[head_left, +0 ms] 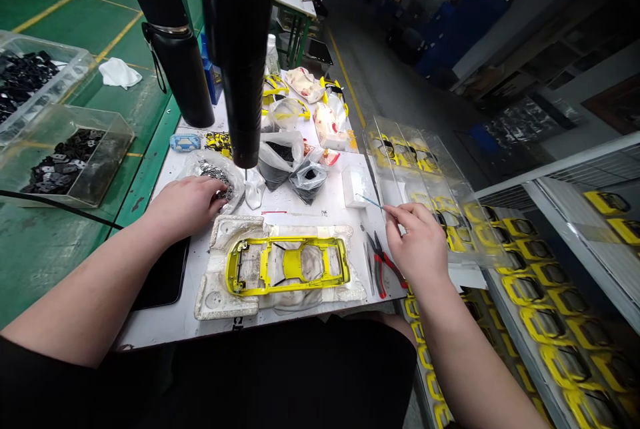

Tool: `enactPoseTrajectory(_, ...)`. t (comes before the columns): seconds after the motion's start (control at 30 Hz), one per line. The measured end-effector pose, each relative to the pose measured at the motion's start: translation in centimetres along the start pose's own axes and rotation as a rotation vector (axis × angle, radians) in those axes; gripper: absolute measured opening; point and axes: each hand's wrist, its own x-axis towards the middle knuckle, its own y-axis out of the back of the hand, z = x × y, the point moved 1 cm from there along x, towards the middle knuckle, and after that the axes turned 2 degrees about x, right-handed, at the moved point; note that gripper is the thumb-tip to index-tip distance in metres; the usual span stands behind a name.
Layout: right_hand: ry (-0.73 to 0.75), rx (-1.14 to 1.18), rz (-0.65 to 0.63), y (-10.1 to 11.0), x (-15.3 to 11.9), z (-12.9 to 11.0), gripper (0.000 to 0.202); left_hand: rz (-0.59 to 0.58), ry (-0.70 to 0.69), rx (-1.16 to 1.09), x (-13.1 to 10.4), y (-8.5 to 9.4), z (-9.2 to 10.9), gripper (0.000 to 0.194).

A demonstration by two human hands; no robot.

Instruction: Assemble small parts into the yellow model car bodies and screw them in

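My left hand (186, 205) reaches into an open plastic bag (193, 163) of small shiny metal parts (216, 172). Its fingers are curled together, and whatever they pinch is hidden. In my right hand (419, 242) a thin blue stick (373, 201) is pinched between thumb and fingers. The stick's tip points left, over the edge of a small white box (354, 185). Between my hands, a yellow toy car body shell (300, 261) lies in a worn white foam cradle (213, 302), touched by neither hand.
A black electric screwdriver (240, 69) hangs over the table. Red-handled pliers (385, 269) lie right of the cradle. A black bottle (177, 62) and bins of dark parts (65, 162) are leftward. Clear trays (425, 182) and racks (550, 295) of yellow parts stand at right.
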Motion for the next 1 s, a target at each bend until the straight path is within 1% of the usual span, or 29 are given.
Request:
enactPoseTrajectory(0.13, -0.064, -0.001, 0.03, -0.1, -0.8, 0.6, 0.034, -0.004, -0.015, 0.048, 0.0, 0.4, 0.1, 0.047)
enactPoseTrajectory(0.3, -0.138, 0.047, 0.107, -1.0, -1.9, 0.9, 0.036, -0.029, -0.011, 0.085, -0.2, 1.6, 0.7, 0.043)
enactPoseTrajectory(0.43, -0.147, 0.087, 0.12, -2.0, -2.4, 0.7, 0.036, -0.015, -0.001, 0.095, -0.3, 2.3, 1.1, 0.041)
enactPoseTrajectory(0.67, -0.179, 0.098, 0.113, -3.0, -2.7, 0.9, 0.037, -0.009, 0.032, 0.112, -0.3, 2.9, 1.1, 0.044)
enactPoseTrajectory(0.83, -0.171, 0.128, 0.118, -3.9, -2.7, 1.1, 0.037, -0.016, 0.061, 0.116, -0.3, 3.4, 1.4, 0.047)
enactPoseTrajectory(1.0, -0.166, 0.165, 0.119, -4.7, -2.7, 1.4, 0.037, 0.002, 0.091, 0.104, -0.8, 4.1, 2.0, 0.045)
